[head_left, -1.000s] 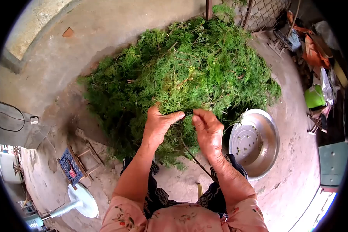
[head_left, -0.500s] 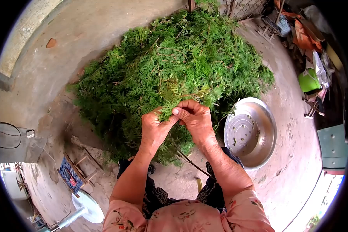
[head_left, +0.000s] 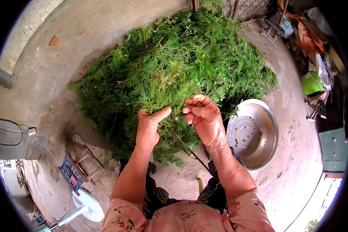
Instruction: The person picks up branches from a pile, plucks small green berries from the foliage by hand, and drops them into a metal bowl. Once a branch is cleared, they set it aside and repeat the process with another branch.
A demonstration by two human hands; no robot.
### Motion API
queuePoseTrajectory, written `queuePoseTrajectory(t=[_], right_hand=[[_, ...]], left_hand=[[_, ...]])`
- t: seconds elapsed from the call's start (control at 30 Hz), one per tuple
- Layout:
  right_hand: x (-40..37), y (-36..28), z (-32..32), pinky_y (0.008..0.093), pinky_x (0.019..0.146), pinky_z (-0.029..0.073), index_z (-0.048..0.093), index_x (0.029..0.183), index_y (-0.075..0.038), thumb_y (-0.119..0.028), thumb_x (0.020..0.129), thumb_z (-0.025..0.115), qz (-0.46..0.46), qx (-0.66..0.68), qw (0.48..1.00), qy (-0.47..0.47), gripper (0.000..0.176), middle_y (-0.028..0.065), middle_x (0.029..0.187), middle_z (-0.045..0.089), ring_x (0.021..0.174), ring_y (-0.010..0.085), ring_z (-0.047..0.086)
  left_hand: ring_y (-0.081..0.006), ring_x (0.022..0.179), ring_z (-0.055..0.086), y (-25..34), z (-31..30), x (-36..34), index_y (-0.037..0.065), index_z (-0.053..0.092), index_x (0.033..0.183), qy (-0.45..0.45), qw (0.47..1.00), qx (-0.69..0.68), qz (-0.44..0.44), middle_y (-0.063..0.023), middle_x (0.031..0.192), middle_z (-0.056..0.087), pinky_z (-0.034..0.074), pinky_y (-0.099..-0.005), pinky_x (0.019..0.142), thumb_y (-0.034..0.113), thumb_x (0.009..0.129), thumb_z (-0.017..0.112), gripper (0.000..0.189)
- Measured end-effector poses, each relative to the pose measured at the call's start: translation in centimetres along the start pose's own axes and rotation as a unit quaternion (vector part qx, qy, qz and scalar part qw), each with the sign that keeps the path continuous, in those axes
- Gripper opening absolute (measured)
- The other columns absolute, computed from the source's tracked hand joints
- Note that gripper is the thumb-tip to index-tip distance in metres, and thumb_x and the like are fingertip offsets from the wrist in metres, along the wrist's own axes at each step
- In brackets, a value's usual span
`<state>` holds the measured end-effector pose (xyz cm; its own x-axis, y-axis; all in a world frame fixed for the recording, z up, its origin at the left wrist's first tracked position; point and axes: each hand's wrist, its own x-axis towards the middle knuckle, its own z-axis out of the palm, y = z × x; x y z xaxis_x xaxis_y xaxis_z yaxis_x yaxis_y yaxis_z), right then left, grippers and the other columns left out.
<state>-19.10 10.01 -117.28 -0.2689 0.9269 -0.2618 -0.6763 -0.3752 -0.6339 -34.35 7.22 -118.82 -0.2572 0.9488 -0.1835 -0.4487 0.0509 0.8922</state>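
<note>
A big heap of green leafy branches [head_left: 220, 58] fills the middle of the view. At its near side my left hand [head_left: 150, 125] holds a green sprig [head_left: 158, 102] between thumb and fingers, which are partly hidden by foliage. My right hand [head_left: 205, 120] is just right of it, apart from the left, with its fingers curled and their tips close together; whether something small is between them I cannot make out. A bare brown stem [head_left: 195, 154] slants between my forearms. Right of my right hand stands a metal basin [head_left: 268, 139] with several small green bits inside.
A small stool with a woven blue seat [head_left: 71, 172] and a round pale stand [head_left: 91, 205] are at lower left. At right lie a green container [head_left: 311, 83], orange cloth [head_left: 307, 38] and a grey-green box [head_left: 332, 149]. Wire mesh [head_left: 251, 9] stands behind the heap.
My hands were together at the sprig; now my right hand has moved off to the right. The reddish-green tip of foliage above my left hand has shifted and looks blurred.
</note>
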Motion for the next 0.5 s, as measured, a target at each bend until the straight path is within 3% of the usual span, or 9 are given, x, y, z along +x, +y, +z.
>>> queuePoseTrajectory(t=[0.2,0.37,0.5], right_hand=[[0.4,1.1,-0.8,0.0198,0.045,0.04,0.058,0.092,0.0,-0.002,0.085,0.054,0.043,-0.18,0.983,0.014,0.009,0.0044,0.068,0.058,0.052,0.0087,0.05],[-0.1,0.6,0.2,0.018,0.044,0.038,0.061,0.09,0.001,-0.009,0.081,0.064,0.034,-0.215,0.974,-0.058,0.013,0.0028,0.069,0.059,0.05,0.0069,0.048],[-0.2,0.8,0.5,0.0178,0.044,0.038,0.062,0.087,0.001,-0.009,0.08,0.065,0.039,-0.245,0.969,0.006,0.013,0.0019,0.067,0.059,0.053,0.0057,0.048]], left_hand=[[-0.0161,0.071,0.059,0.3,-0.3,0.0,0.002,0.061,0.092,-0.007,0.996,-0.013,-0.084,-0.0049,0.082,0.064,0.046,-0.0314,0.067,0.003,0.066,0.063,0.026],[-0.0148,0.074,0.059,0.5,0.5,-0.3,0.001,0.061,0.093,-0.006,0.998,0.027,-0.063,-0.0052,0.084,0.064,0.046,-0.0305,0.069,0.002,0.067,0.065,0.026],[-0.0099,0.073,0.057,-0.1,0.4,-0.1,0.001,0.062,0.092,-0.05,0.994,0.093,-0.042,-0.0022,0.083,0.064,0.045,-0.0268,0.066,0.004,0.072,0.067,0.021]])
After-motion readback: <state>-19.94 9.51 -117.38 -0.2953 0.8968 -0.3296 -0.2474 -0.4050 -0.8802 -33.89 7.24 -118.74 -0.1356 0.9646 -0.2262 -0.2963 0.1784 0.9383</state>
